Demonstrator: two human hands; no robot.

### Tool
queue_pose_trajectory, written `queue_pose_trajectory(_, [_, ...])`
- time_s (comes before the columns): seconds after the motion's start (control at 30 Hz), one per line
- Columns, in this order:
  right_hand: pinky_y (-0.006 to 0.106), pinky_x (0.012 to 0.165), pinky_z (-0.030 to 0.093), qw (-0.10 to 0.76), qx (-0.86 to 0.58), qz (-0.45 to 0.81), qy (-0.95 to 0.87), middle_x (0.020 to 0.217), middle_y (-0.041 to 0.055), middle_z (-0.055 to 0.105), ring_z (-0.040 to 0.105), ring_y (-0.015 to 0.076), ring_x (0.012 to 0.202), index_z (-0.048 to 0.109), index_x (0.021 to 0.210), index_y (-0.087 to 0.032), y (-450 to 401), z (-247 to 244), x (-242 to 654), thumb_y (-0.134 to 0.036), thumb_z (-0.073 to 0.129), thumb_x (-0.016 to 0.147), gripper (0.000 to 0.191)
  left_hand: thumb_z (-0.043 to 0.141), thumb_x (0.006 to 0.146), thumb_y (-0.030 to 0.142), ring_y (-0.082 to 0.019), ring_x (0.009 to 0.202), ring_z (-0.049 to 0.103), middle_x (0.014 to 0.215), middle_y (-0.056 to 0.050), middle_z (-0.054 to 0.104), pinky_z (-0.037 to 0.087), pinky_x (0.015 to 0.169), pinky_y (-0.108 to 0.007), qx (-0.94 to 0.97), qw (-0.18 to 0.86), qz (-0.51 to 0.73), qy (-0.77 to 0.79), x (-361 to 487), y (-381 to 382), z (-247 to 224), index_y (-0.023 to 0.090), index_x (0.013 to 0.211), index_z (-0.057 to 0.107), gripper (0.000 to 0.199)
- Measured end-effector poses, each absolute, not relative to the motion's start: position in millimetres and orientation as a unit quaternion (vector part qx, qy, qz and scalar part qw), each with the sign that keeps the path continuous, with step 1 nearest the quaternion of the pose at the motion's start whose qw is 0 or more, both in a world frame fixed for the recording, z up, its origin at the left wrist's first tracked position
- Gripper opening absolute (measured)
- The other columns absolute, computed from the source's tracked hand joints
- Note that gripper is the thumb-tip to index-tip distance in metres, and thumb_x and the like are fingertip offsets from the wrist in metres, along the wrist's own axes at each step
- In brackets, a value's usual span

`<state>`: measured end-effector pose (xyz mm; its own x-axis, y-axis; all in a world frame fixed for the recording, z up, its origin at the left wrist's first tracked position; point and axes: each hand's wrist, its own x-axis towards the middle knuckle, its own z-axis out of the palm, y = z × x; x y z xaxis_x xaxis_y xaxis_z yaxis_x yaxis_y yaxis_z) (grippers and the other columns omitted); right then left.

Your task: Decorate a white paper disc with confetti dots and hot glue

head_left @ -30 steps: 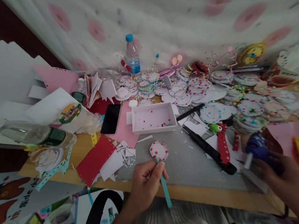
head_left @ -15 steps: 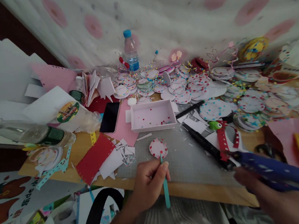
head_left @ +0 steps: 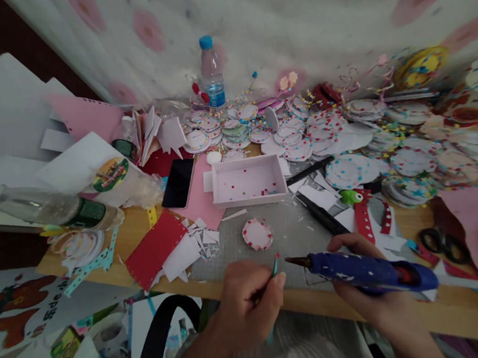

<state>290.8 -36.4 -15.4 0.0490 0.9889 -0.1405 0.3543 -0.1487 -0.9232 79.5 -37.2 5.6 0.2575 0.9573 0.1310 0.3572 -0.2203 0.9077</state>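
My left hand is closed around slim teal tweezers, which point upward. At their tip is a tiny red piece. My right hand grips a blue glue gun with white specks, a pale glue stick jutting from its rear. The gun's brown nozzle points left, close beside the red piece; whether they touch I cannot tell. Just beyond my left hand, a round white paper disc edged with red bits lies on the grey mat. Behind it stands a shallow white box with scattered red bits inside.
Many decorated paper discs are piled along the back, near a water bottle. A phone, red card and paper scraps lie left. Black scissors and a black pen-like tool lie right.
My right hand has brought the glue gun leftward, its nozzle now near the tweezers' tip. The tweezers have come off the disc's edge and carry a red piece.
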Motion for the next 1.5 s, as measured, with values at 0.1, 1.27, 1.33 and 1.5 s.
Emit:
queue_pose_trajectory(0.1, [0.022,0.041,0.035,0.37,-0.618,0.414,-0.557,0.068,-0.0044,0.057,0.05,0.0123,0.049,0.051,0.096,-0.026,-35,-20,294,-0.014,0.06,0.068,0.032,0.044,0.092,0.023,-0.009,0.046,0.041,0.046,0.003,0.038,0.028,0.051,-0.026,0.689,0.4,0.363,0.483,79,-38,7,0.018,0.051,0.036,0.042])
queue_pose_trajectory(1.27, [0.023,0.042,0.034,0.389,-0.626,0.426,-0.525,0.065,-0.0049,0.053,0.046,0.0121,0.047,0.048,0.1,-0.027,-38,0,277,-0.02,0.058,0.074,0.028,0.044,0.092,0.025,-0.01,0.047,0.041,0.046,0.003,0.037,0.028,0.052,-0.028,0.685,0.411,0.353,0.487,80,-38,5,0.018,0.052,0.034,0.042])
queue_pose_trajectory(1.33, [0.023,0.041,0.033,0.387,-0.629,0.428,-0.521,0.065,-0.0051,0.053,0.045,0.0117,0.046,0.048,0.1,-0.027,-38,0,277,-0.02,0.058,0.073,0.029,0.044,0.092,0.024,-0.009,0.047,0.041,0.046,0.003,0.037,0.027,0.052,-0.028,0.686,0.409,0.357,0.485,80,-38,5,0.018,0.052,0.034,0.042])
queue_pose_trajectory(1.5, [0.023,0.04,0.033,0.381,-0.631,0.426,-0.524,0.063,-0.0055,0.052,0.043,0.0118,0.044,0.048,0.1,-0.027,-38,3,275,-0.02,0.058,0.073,0.03,0.045,0.092,0.023,-0.009,0.047,0.041,0.046,0.003,0.037,0.028,0.052,-0.027,0.687,0.408,0.363,0.48,80,-38,7,0.018,0.052,0.034,0.041])
